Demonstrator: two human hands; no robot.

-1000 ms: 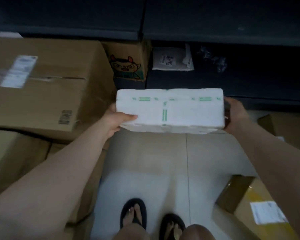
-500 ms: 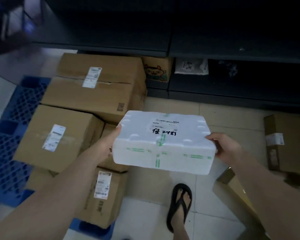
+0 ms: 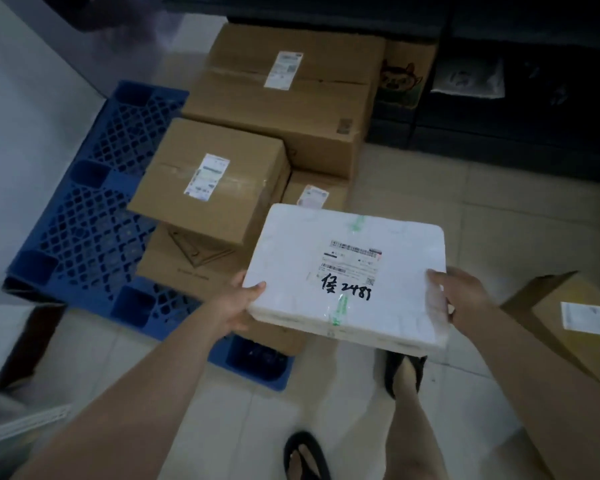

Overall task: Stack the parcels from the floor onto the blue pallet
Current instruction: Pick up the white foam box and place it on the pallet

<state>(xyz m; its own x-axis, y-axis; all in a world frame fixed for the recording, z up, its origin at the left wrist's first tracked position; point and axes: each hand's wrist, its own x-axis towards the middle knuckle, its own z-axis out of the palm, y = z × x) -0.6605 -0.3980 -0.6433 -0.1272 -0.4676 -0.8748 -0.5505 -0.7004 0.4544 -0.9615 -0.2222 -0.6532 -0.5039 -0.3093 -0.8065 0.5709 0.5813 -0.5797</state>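
Both hands clamp the white foam parcel [image 3: 350, 271] (label up), long axis running left-right.

Both hands on a white foam parcel [image 3: 347, 275], left hand [image 3: 238, 304] at its left edge, right hand [image 3: 463, 294] at the right, held in the air flat, label up. Just beyond it sits the blue pallet [image 3: 84, 216] with brown cardboard boxes [image 3: 215, 181] stacked along its right side. Another box [image 3: 575, 323] on the floor at right.

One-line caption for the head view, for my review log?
Both hands, left hand and right hand, carry a white foam parcel toward cardboard boxes stacked on the blue pallet.
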